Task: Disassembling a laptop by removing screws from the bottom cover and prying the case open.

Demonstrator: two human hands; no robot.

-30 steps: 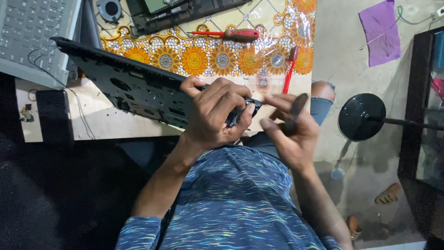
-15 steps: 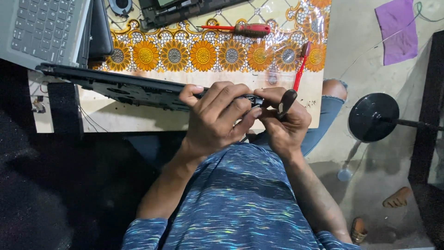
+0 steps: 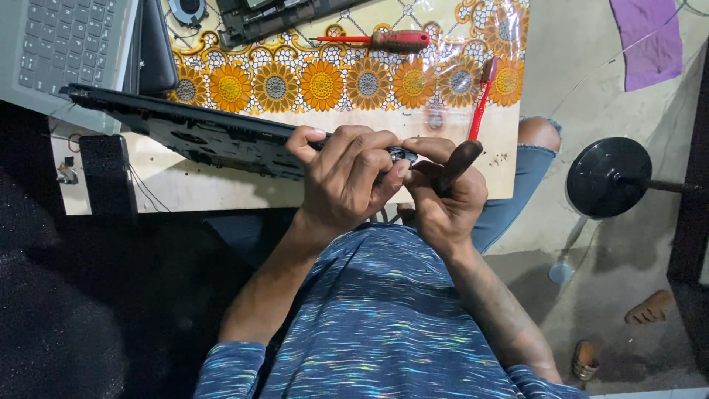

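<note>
1. The left hand is curled tight around the near end of a black laptop panel, which is tilted over the table edge and runs off toward ten o'clock.
2. The right hand is closed around a dark-handled tool, touching the left hand's fingertips.
3. At twelve o'clock lies a red screwdriver; a thinner red one lies at one o'clock.
4. A grey keyboard sits at ten o'clock.
</note>
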